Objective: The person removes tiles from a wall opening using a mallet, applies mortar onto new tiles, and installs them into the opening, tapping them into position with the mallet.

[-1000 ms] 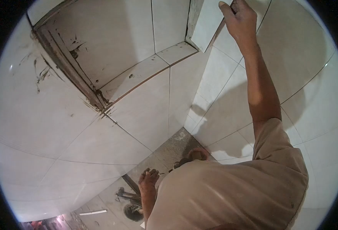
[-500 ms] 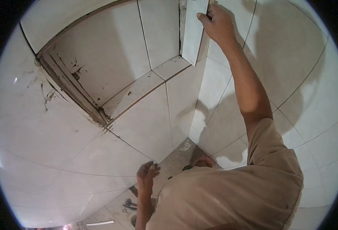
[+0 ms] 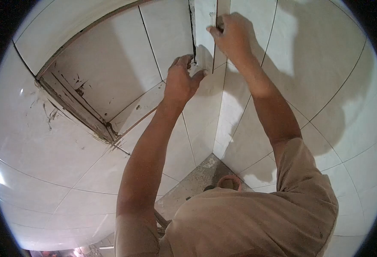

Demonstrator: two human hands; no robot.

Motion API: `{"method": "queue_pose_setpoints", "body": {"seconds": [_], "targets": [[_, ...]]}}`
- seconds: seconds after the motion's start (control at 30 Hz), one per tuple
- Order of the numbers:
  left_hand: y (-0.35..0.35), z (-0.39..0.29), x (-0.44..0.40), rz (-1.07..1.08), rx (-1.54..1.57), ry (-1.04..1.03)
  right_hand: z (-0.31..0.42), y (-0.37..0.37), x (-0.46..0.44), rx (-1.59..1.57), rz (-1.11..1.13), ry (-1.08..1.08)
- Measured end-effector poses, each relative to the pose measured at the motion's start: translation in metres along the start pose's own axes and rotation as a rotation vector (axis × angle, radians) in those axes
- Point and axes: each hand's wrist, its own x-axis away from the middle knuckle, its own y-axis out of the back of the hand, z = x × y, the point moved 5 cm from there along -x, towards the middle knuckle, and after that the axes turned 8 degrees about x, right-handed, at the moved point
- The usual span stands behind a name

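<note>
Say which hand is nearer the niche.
Left. The left hand is over the lower right corner of the niche; the right hand is farther right, outside it, at the outer edge of the tile strip.

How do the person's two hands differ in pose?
The left hand is lower, near the bottom of the tile strip; the right hand is higher, at its edge. The left hand's thumb stands apart from its fingers; the right hand pinches the edge. Both are bare.
</note>
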Motion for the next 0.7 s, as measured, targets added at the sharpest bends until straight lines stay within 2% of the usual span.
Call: {"method": "queue_pose_setpoints", "body": {"seconds": [0.03, 0.13, 0.3, 0.37, 0.43, 0.5, 0.63, 0.7], "targets": [[-0.006, 0.004, -0.012, -0.018, -0.014, -0.024, -0.001, -0.003, 0.008, -0.002, -0.003, 0.004], [-0.025, 0.025, -0.034, 0.018, -0.048, -0.064, -0.007, -0.02, 0.033, -0.181, 0.17, -0.084], [-0.038, 0.058, -0.044, 0.038, 0.033, 0.014, -0.01, -0.032, 0.036, -0.228, 0.15, -0.056], [-0.036, 0.059, -0.045, -0.017, -0.053, -0.08, -0.008, -0.035, 0.033, -0.186, 0.172, -0.06], [-0.037, 0.061, -0.048, 0.015, -0.036, -0.075, -0.005, -0.034, 0.034, -0.187, 0.15, -0.057], [-0.035, 0.059, -0.048, -0.105, -0.014, -0.225, -0.004, -0.035, 0.036, -0.247, 0.15, -0.086], [-0.041, 0.058, -0.05, -0.069, -0.095, -0.162, -0.006, -0.034, 0.034, -0.396, 0.109, -0.115], [-0.04, 0.06, -0.054, -0.109, -0.041, -0.109, -0.002, -0.026, 0.034, -0.365, 0.149, -0.154]]}}
